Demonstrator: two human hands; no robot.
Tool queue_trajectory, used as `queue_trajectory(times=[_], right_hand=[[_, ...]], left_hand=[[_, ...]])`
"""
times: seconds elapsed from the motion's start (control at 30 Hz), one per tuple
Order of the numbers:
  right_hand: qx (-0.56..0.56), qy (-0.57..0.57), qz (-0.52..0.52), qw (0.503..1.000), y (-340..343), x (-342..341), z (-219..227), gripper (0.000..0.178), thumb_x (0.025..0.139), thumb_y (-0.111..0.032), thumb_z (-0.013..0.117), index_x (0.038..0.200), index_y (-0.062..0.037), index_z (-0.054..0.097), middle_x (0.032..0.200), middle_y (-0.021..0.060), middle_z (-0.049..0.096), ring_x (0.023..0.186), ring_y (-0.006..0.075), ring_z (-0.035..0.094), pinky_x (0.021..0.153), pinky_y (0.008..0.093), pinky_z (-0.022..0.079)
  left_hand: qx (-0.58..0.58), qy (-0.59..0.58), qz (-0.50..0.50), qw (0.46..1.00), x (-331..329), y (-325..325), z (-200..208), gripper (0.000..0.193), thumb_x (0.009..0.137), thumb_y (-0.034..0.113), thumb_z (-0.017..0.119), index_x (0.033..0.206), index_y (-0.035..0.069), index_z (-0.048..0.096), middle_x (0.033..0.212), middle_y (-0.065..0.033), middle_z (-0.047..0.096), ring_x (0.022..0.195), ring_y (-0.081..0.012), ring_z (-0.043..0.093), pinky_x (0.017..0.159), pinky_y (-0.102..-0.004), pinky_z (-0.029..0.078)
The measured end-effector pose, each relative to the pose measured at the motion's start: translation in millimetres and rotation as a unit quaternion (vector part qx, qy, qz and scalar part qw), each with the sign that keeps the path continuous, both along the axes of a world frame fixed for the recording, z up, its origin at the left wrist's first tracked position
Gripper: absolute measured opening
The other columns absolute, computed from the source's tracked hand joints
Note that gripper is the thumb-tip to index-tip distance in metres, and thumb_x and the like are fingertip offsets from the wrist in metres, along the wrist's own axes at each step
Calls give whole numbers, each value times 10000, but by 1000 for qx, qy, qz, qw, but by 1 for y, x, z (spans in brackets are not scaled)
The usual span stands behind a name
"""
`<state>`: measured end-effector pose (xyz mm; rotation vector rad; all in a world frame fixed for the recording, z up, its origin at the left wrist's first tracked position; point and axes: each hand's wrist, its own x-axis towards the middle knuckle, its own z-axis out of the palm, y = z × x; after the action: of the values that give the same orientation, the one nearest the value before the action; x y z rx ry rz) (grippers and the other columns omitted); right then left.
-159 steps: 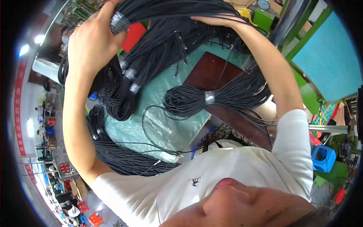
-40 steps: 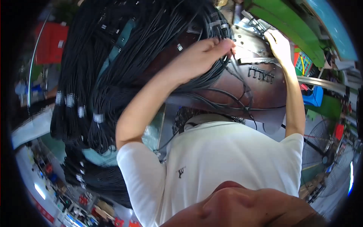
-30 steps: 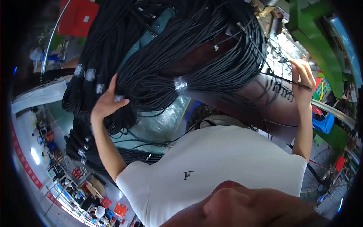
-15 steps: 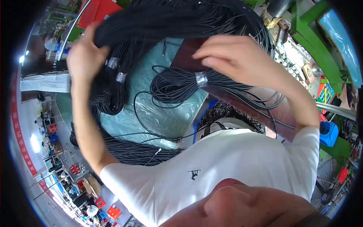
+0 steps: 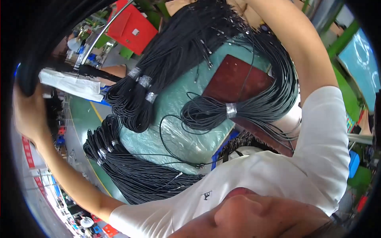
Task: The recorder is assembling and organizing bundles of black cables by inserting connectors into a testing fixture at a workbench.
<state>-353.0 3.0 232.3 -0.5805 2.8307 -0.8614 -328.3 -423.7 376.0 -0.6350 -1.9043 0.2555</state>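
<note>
A thick bundle of black cable [image 5: 43, 43] arched across the upper left edge of the view, close to the camera and dark. The left hand [image 5: 27, 113] was raised at the far left, its fingers closed around that bundle. The right arm [image 5: 301, 51] reached up along the right side; its hand lay past the top edge, so I cannot tell its state. Below, on a teal table [image 5: 174, 135], lay a looped cable coil with a silver tape band [image 5: 226, 109], resting partly on a dark red board [image 5: 234, 75]. To its left lay longer taped bundles [image 5: 158, 67]. More black bundles [image 5: 127, 170] hung off the table's near edge. A red box [image 5: 133, 27] stood beyond.
</note>
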Motion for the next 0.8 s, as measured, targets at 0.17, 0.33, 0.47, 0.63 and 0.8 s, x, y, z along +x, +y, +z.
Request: queue_trajectory(times=[0.17,0.33,0.47,0.63,0.8], right_hand=[[-72,18,-164,984,33,-42,-12,352,864,-292,538,1075,-32,646,935,144,681,826,250,653,638,390,513],[221,-8,-123,968,-16,122,-143,432,896,-273,556,1270,-58,524,1236,153,575,1153,329,533,980,409,427],[8,83,-241,967,-29,308,-178,447,875,-227,587,1286,-72,502,1267,156,544,1161,330,517,1001,404,406],[98,90,-390,911,-108,450,-212,635,741,-206,704,1317,-71,473,1388,166,416,1242,357,424,1038,457,353],[263,124,-548,784,-104,569,-267,716,667,-233,751,1317,-105,477,1359,152,421,1233,344,419,1026,466,348]], left_hand=[[-34,-160,33,986,-54,21,-107,592,800,264,631,1344,173,417,1132,-143,628,970,-379,616,805,-469,500],[-137,-360,135,913,-114,30,-330,777,757,641,578,1305,114,419,890,-199,659,791,-369,658,674,-465,531],[-162,-294,119,934,-110,41,-314,738,794,692,478,1263,122,454,761,-139,656,694,-322,666,569,-414,532],[-179,-201,87,959,-121,52,-332,696,820,682,451,1218,114,501,699,-134,646,673,-328,659,539,-390,524],[-184,-204,101,956,-113,45,-323,710,833,679,439,1313,155,460,1106,-138,601,979,-301,611,709,-440,515]])
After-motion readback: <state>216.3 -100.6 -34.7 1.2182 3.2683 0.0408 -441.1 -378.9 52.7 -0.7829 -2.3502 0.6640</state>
